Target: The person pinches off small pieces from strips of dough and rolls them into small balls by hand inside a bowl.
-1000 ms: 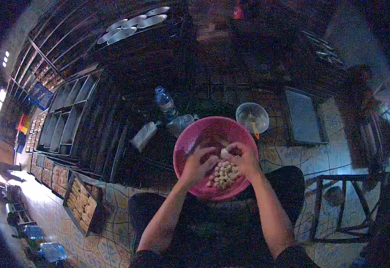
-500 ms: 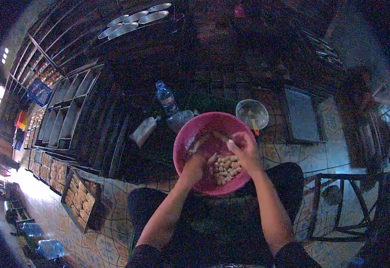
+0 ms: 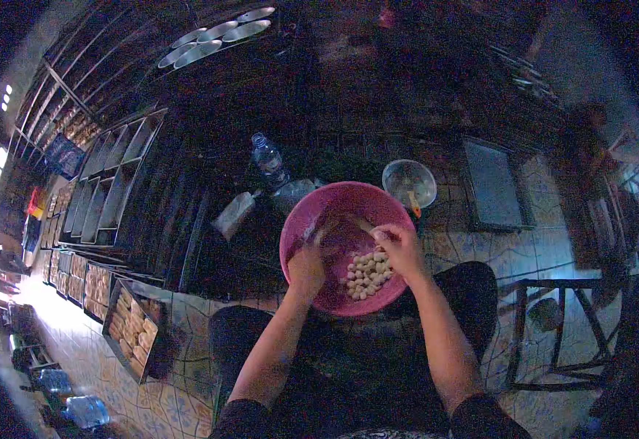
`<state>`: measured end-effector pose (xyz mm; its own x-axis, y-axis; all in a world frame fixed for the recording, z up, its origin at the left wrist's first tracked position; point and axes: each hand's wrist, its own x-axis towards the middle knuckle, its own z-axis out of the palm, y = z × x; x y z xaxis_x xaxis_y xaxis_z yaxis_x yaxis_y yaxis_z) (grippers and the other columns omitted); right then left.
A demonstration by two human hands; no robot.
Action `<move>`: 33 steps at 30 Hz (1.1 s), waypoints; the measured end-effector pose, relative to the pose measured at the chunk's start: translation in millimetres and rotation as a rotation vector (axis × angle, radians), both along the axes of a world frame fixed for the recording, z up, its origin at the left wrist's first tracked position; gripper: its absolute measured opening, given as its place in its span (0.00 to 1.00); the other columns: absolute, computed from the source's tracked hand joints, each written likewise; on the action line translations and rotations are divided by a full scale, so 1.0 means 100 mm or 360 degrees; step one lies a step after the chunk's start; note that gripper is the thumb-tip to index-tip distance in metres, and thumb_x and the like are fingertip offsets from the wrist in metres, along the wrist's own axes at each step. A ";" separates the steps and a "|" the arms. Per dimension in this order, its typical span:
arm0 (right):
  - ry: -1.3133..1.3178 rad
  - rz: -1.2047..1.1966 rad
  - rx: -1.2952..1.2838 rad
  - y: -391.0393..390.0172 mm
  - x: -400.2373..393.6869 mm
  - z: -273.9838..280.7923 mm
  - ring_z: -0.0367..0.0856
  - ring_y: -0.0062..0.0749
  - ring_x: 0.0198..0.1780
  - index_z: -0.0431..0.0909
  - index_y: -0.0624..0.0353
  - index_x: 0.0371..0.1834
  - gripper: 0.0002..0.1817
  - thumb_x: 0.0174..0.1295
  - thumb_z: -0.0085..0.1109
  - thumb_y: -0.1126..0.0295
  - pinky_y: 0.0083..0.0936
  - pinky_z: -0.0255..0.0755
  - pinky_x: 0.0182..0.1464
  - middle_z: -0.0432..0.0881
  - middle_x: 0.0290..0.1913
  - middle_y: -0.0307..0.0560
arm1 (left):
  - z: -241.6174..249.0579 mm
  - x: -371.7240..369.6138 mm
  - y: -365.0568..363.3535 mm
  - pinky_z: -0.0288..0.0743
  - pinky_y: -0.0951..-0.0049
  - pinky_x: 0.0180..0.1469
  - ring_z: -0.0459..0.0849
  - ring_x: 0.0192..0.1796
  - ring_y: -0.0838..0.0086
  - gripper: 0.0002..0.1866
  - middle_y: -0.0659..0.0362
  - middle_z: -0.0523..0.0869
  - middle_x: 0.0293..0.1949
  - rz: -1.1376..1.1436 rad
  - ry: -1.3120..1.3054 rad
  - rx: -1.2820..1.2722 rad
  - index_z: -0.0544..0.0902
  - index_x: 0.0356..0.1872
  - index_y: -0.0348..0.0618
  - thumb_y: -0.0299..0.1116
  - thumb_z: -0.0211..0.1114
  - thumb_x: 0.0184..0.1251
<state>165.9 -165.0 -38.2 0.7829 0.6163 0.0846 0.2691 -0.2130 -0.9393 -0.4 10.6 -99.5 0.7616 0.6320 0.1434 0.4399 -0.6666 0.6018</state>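
Observation:
A round pink basin point(image 3: 345, 192) sits between the person's knees. Several small pale dough-like balls point(image 3: 368, 275) lie in a heap at its lower right. My left hand point(image 3: 307, 269) is inside the basin at the left, its fingers dim and blurred against the wall. At the right, my right hand point(image 3: 398, 247) has its fingers curled together above the balls, beside a long pale strip point(image 3: 360, 222). Whatever either hand grips is too dark and small to make out.
Beyond the basin are a plastic bottle point(image 3: 270, 159), a clear bag point(image 3: 233, 215) and a bowl with an orange-tipped tool point(image 3: 409, 184). A tray of pale rolls point(image 3: 131, 329) is at left, a metal frame point(image 3: 559, 333) at right, a flat tray point(image 3: 494, 183) behind.
My left hand has moved left, away from the balls, toward the basin's left wall. My right hand has shifted slightly, its fingers drawn closer together. The view has moved a little.

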 end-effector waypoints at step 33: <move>-0.0319 0.0215 0.0008 0.11 -0.34 0.11 0.86 0.41 0.57 0.84 0.60 0.49 0.12 0.62 0.70 0.73 0.34 0.77 0.59 0.88 0.52 0.53 | 0.50 0.18 -0.19 0.76 0.63 0.60 0.88 0.50 0.61 0.12 0.49 0.91 0.45 -0.0201 -0.0405 -0.0780 0.87 0.49 0.38 0.34 0.67 0.72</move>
<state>131.4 -154.1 -27.4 0.6606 0.7136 0.2331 0.4760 -0.1581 -0.8651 17.2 -7.9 -49.5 0.8155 0.5770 0.0452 0.1751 -0.3204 0.9310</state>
